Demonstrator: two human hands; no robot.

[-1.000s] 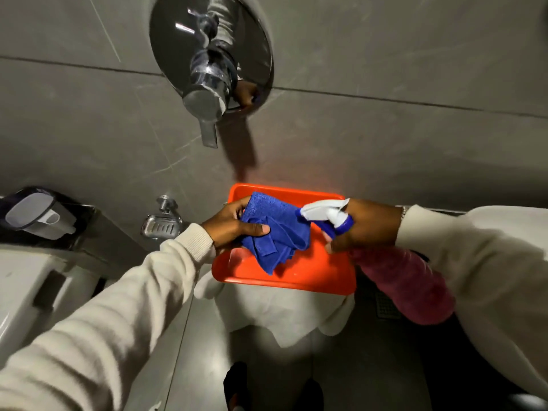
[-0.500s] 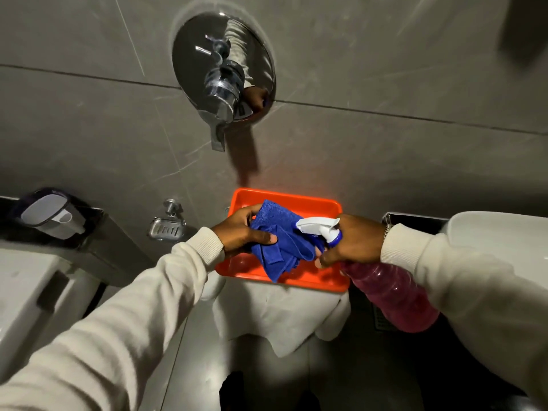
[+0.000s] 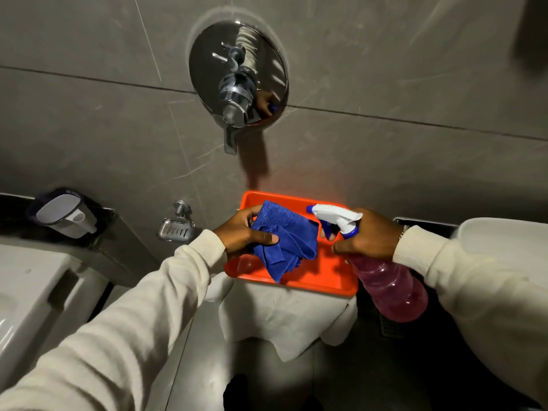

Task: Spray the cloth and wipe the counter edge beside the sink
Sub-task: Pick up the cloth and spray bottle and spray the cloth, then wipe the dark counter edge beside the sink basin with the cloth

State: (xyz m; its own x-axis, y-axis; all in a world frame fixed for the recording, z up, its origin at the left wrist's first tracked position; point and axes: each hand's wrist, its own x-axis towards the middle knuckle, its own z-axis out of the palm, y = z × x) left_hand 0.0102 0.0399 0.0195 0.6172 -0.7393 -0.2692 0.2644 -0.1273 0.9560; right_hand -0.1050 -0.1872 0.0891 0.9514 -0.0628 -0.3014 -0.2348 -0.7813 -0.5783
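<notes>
— Where's the spray bottle (image 3: 388, 289)?
— Right hand (image 3: 366, 235) clamped round its neck, nozzle facing the blue microfibre cloth (image 3: 286, 238); probably heavy with liquid.
— And the cloth?
— Left hand (image 3: 241, 232) pinches it above the orange tray (image 3: 326, 280). Soft, floppy; bunch it.

Left hand (image 3: 241, 232) grips blue cloth (image 3: 286, 240) — right hand (image 3: 366, 235) aims spray bottle (image 3: 382, 274) (over orange tray (image 3: 326, 280))
</notes>
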